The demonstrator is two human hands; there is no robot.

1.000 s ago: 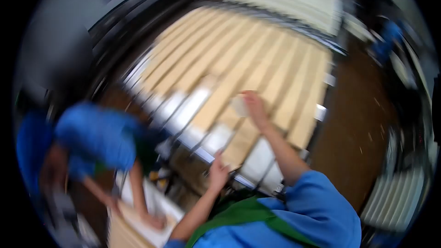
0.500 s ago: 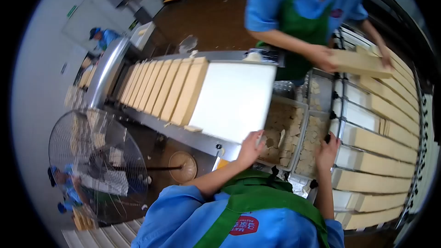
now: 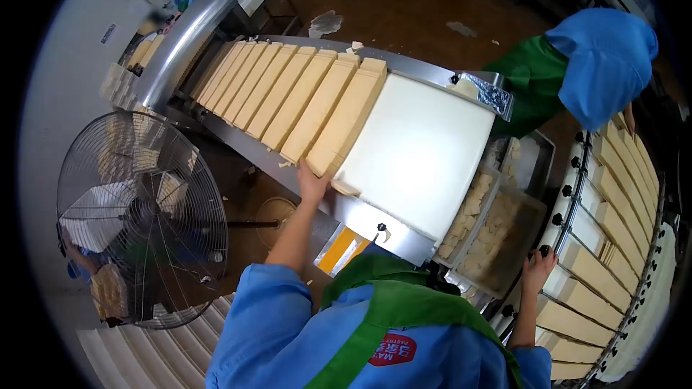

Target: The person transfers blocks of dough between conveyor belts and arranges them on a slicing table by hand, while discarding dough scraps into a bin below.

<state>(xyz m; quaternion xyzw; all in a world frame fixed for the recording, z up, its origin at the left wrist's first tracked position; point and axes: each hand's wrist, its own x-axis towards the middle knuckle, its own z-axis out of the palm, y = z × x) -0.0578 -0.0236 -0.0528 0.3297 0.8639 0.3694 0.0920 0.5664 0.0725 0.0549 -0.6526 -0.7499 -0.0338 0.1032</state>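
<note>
My left hand (image 3: 313,184) is at the near end of the last pale dough slab (image 3: 349,115) in a row on the conveyor, its fingers and thumb around the slab's corner. A small loose dough piece (image 3: 345,188) lies just right of that hand. Over at the right, my right hand (image 3: 538,271) has its fingers closed round a black knob (image 3: 544,251) on the rail of the second belt. Bare white belt (image 3: 422,151) shows beside the last slab.
Trays of dough scraps (image 3: 501,241) stand between the two belts. Another person (image 3: 598,65) bends over the right belt, which carries long dough slabs (image 3: 587,299). A large fan (image 3: 144,216) stands at the left. A metal hood (image 3: 184,39) spans the conveyor's far end.
My left hand has moved from the conveyor's near corner to the last slab. The row of slabs has advanced along the belt. The other person now bends down, farther away.
</note>
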